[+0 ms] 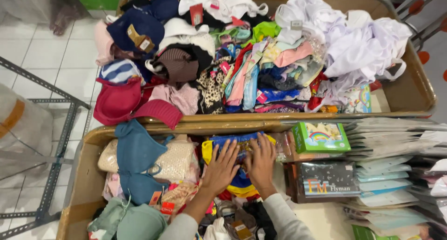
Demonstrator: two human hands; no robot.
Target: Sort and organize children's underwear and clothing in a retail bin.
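Note:
Both my hands rest side by side on a clear-wrapped packet of blue and yellow clothing (240, 142) in the middle of the near wooden bin (88, 147). My left hand (220, 168) lies flat with fingers spread over the packet's left part. My right hand (260, 162) presses on its right part, fingers curled at the top edge. A teal bra (135, 161) and a cream lace bra (174, 161) lie to the left of my hands. Grey sleeves cover both forearms.
A far wooden bin (414, 93) is piled with bras, underwear and white garments (354, 40). To the right are a green box (321, 136), a dark box (329, 178) and stacked flat packets (396, 175). A metal rack frame (56, 156) stands on the tiled floor at left.

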